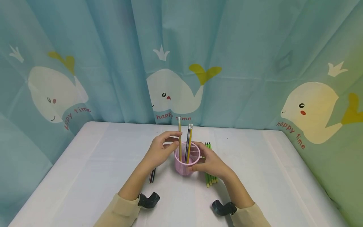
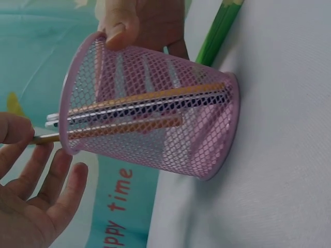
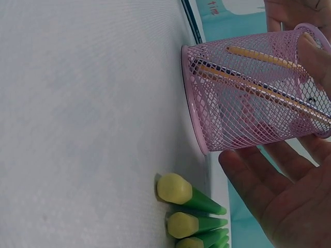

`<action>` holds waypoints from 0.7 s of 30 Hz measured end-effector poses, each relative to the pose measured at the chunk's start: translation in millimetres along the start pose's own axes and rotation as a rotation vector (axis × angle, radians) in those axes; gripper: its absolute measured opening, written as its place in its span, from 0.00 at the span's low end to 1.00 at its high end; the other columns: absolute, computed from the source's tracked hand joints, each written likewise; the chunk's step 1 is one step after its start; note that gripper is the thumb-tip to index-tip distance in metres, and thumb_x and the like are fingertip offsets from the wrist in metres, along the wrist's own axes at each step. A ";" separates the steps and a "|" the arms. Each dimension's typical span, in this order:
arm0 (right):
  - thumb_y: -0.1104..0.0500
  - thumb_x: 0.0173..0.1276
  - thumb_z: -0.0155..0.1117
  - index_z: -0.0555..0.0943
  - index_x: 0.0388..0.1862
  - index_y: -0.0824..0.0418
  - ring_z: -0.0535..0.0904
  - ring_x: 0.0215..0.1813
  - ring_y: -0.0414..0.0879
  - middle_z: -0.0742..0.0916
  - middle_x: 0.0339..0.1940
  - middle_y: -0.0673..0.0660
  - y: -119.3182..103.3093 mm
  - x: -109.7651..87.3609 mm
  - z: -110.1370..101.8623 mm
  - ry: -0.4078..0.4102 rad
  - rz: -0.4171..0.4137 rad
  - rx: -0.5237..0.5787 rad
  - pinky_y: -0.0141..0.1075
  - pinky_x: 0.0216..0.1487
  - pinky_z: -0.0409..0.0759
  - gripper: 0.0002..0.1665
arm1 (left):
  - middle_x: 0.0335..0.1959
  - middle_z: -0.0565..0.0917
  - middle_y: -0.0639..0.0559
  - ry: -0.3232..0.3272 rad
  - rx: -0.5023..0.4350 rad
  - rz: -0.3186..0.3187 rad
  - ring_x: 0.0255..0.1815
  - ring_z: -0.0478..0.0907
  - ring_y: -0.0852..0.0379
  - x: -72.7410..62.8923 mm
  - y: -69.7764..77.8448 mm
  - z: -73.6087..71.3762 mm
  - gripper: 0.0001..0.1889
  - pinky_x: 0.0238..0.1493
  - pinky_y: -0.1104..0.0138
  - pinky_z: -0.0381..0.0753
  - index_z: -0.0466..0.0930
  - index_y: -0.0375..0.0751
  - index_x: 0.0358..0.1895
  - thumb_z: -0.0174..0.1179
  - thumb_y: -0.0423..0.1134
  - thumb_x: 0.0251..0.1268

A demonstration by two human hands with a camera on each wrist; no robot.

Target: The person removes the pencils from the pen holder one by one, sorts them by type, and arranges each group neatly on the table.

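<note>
A pink mesh pen cup [image 1: 181, 169] stands upright on the table. My right hand [image 1: 213, 162] holds it from the right, the thumb at the rim and the fingers along the far side. Between thumb and finger my left hand [image 1: 161, 149] pinches a yellow pencil [image 1: 179, 126] just above the rim. In the left wrist view that pencil's lower end [image 2: 170, 122] hangs inside the cup, short of its base. Another yellow pencil [image 1: 190, 138] and a dark patterned pencil [image 1: 187, 138] lean together inside, reaching down to the bottom.
Several green pencils [image 1: 210, 180] with pale yellow ends lie right of the cup, partly under my right hand. Dark pencils [image 1: 152, 176] lie on the left beneath my left forearm. Behind the white table [image 1: 85, 176] hangs a blue curtain [image 1: 113, 63] with whale prints.
</note>
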State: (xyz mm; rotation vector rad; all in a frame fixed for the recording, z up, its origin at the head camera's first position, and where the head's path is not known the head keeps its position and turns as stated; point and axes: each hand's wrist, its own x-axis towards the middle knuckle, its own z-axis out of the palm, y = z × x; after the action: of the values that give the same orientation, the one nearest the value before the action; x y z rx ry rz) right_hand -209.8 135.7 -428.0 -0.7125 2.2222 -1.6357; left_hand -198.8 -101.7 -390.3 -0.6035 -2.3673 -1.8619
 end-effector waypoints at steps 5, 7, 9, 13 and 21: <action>0.63 0.51 0.81 0.66 0.73 0.51 0.74 0.67 0.56 0.78 0.66 0.56 0.4 0.4 0.2 -0.005 -0.004 0.006 0.49 0.64 0.80 0.51 | 0.60 0.80 0.44 0.016 0.007 0.014 0.59 0.79 0.47 -0.5 2.3 -2.0 0.17 0.57 0.57 0.84 0.78 0.41 0.61 0.59 0.33 0.71; 0.63 0.51 0.81 0.66 0.73 0.52 0.74 0.67 0.56 0.78 0.66 0.57 0.6 0.4 0.3 -0.007 -0.006 0.010 0.49 0.64 0.80 0.51 | 0.60 0.80 0.44 0.020 0.011 0.017 0.59 0.80 0.48 -1.0 4.2 -3.0 0.17 0.57 0.58 0.84 0.78 0.41 0.61 0.60 0.34 0.71; 0.63 0.50 0.80 0.66 0.73 0.52 0.74 0.67 0.56 0.78 0.66 0.56 0.6 0.3 0.3 -0.007 -0.010 0.010 0.49 0.64 0.79 0.51 | 0.60 0.80 0.44 0.021 0.010 0.020 0.59 0.79 0.47 -1.2 6.0 -4.0 0.17 0.57 0.58 0.84 0.78 0.41 0.61 0.59 0.34 0.71; 0.63 0.51 0.80 0.66 0.73 0.52 0.74 0.67 0.56 0.78 0.66 0.57 0.5 0.0 0.5 -0.011 -0.011 0.010 0.49 0.64 0.79 0.51 | 0.61 0.80 0.45 0.023 0.009 0.025 0.59 0.79 0.47 -1.3 8.7 -6.3 0.17 0.57 0.57 0.83 0.78 0.41 0.61 0.59 0.34 0.71; 0.63 0.51 0.81 0.66 0.73 0.52 0.74 0.67 0.56 0.78 0.66 0.56 0.5 -0.2 0.0 -0.011 -0.017 0.008 0.50 0.64 0.79 0.51 | 0.61 0.81 0.48 0.039 0.028 0.037 0.60 0.79 0.50 -1.2 14.0 -11.2 0.17 0.57 0.57 0.83 0.78 0.42 0.61 0.59 0.34 0.72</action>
State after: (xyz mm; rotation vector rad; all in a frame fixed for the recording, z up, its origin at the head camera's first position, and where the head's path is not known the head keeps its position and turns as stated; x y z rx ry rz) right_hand -209.7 135.9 -428.5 -0.7390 2.2070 -1.6439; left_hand -194.9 -110.0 -374.8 -0.5983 -2.3379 -1.8053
